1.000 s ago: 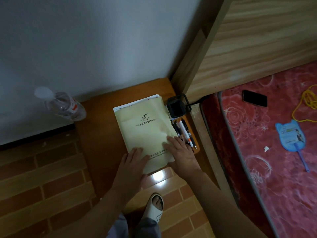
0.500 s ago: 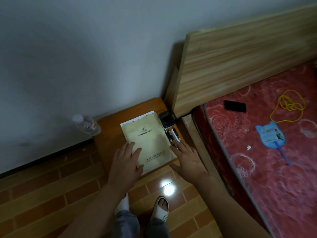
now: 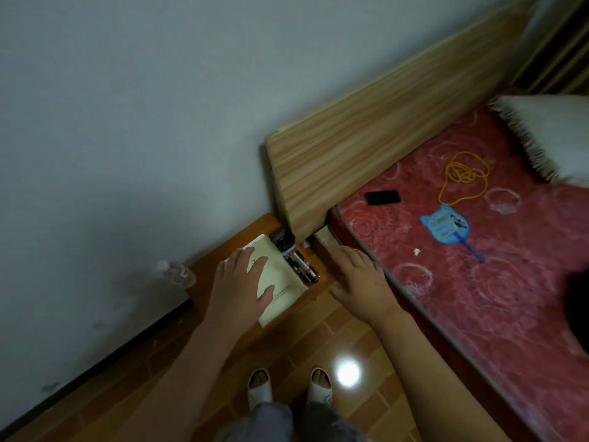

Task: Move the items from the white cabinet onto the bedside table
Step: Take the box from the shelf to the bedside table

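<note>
A pale yellow booklet point(image 3: 280, 282) lies flat on the low brown bedside table point(image 3: 210, 272) beside the wooden headboard. A small black box point(image 3: 282, 239) and several pens point(image 3: 304, 266) rest along the table's right edge. My left hand point(image 3: 240, 282) hovers over the booklet, fingers spread, holding nothing. My right hand point(image 3: 360, 279) is open too, off to the right above the wooden bed frame edge. The white cabinet is out of view.
A clear plastic bottle point(image 3: 177, 272) lies on the floor left of the table by the wall. The red mattress point(image 3: 478, 282) carries a black phone point(image 3: 382, 197), a yellow cord point(image 3: 465, 175), a blue fan point(image 3: 446, 228) and a white pillow point(image 3: 548, 135). Brick-pattern floor below, my slippered feet point(image 3: 288, 386) on it.
Both hands have lifted off the booklet. The right hand moved right toward the bed frame. The view pulled back and up, so the table looks smaller.
</note>
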